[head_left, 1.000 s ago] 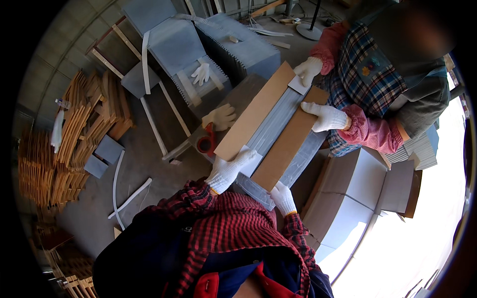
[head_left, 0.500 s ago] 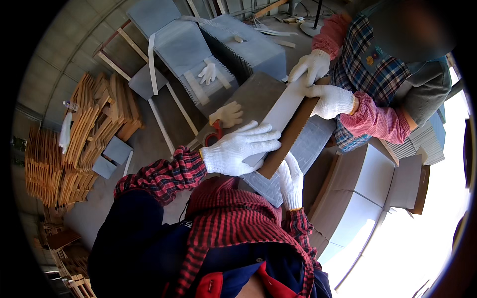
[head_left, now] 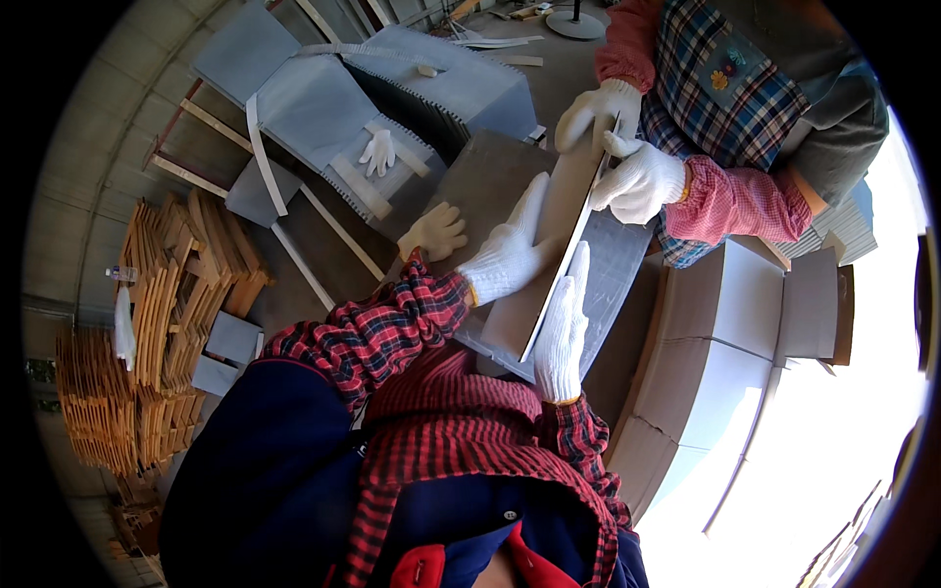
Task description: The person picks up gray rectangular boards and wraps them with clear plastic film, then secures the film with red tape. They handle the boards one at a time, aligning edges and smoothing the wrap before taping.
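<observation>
Worktop lies free beyond the loose glove; co-worker's hands block the cardboard's far end.

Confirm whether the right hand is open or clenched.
Open: the right hand has its fingers straight and extended alongside the long pale panel.

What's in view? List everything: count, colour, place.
Cardboard piece: one, whitish, centre
Worktop: one, grey, beneath it
Loose gloves: two, white and cream, left of cardboard
Panel stacks: at least two, grey, upper left
Strips: several, white, left
Wooden frames: many, brown, left
Bottle: one, clear, by the frames
Box-shaped stacks: several, pale, right
Co-worker: one, blue plaid apron, upper right
Left hand: one, white-gloved, on cardboard
Right hand: one, white-gloved, at cardboard's right edge
</observation>
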Motion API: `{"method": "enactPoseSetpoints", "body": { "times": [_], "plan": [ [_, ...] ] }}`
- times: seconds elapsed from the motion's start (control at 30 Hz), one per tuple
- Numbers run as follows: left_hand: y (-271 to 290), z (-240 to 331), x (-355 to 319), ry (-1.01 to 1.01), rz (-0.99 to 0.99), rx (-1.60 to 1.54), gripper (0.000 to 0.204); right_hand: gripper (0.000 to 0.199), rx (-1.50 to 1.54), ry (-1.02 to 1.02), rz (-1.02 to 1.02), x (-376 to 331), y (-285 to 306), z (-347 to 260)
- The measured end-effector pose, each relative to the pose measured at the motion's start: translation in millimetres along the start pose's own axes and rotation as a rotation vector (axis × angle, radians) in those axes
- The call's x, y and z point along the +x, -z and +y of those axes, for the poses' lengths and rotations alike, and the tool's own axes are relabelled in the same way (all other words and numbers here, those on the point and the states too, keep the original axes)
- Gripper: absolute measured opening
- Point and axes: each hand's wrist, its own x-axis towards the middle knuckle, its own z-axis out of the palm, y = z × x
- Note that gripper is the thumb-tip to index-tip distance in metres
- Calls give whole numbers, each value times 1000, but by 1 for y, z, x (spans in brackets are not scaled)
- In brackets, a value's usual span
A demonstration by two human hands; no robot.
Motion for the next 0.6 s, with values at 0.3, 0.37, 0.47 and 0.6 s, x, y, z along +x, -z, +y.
{"method": "enactPoseSetpoints", "body": {
  "times": [0.3,0.37,0.47,0.6],
  "plan": [
    [16,16,3,162,85,-295,73,69,-309,29,74,4,-43,-24],
    [13,6,2,142,127,-631,61,69,-480,56,117,-1,-55,-34],
    [3,2,1,283,130,-897,52,69,-980,167,166,-6,-58,-33],
    [10,13,-3,395,124,-1162,43,63,-1211,114,266,-10,-90,-58]
  ]
}}
